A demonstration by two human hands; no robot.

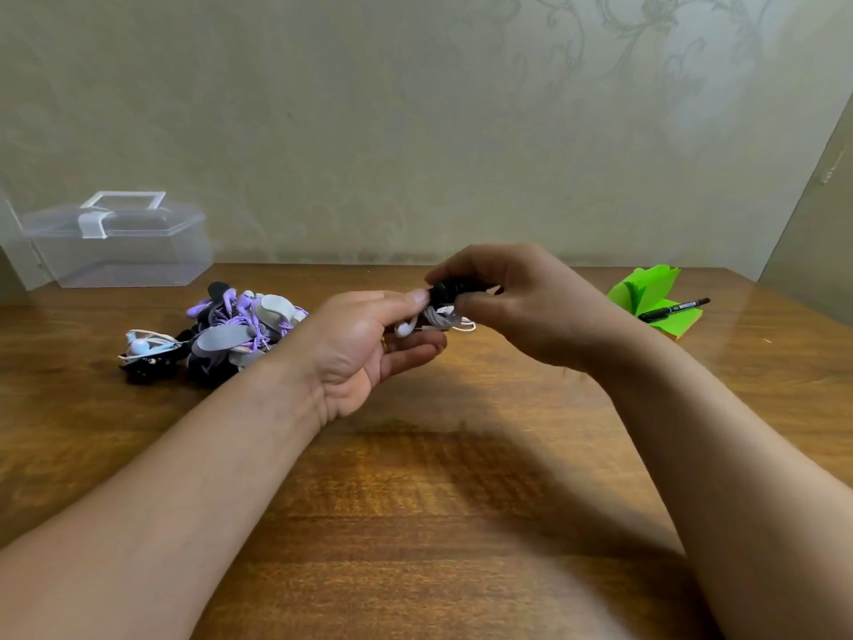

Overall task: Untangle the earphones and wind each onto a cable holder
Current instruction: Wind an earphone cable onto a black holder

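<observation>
- Earphones (pixel 408 326), a white pair, sit between my two hands above the table (pixel 415 501), their cord gathered in loops against a black cable holder (pixel 450 288).
- My left hand (pixel 364 348), palm up, pinches the holder's end between thumb and forefinger, with an earbud hanging just under the thumb.
- My right hand (pixel 521 307) curls over the holder from above, fingers closed on it.
- This pair looks nearly wound to me, with only a short tail of cord loose below my right fingers.
- Most of the job is yet to do: a tangled pile (pixel 221 334) of purple, blue and black sets and grey holders lies just outside my left wrist.
- A clear lidded box (pixel 120 251) stands farther out past that pile.
- Green notes (pixel 646 288) and a black pen (pixel 676 308) lie off my right hand's outer side.
- I judge the knots in that pile to be the real obstacle.
</observation>
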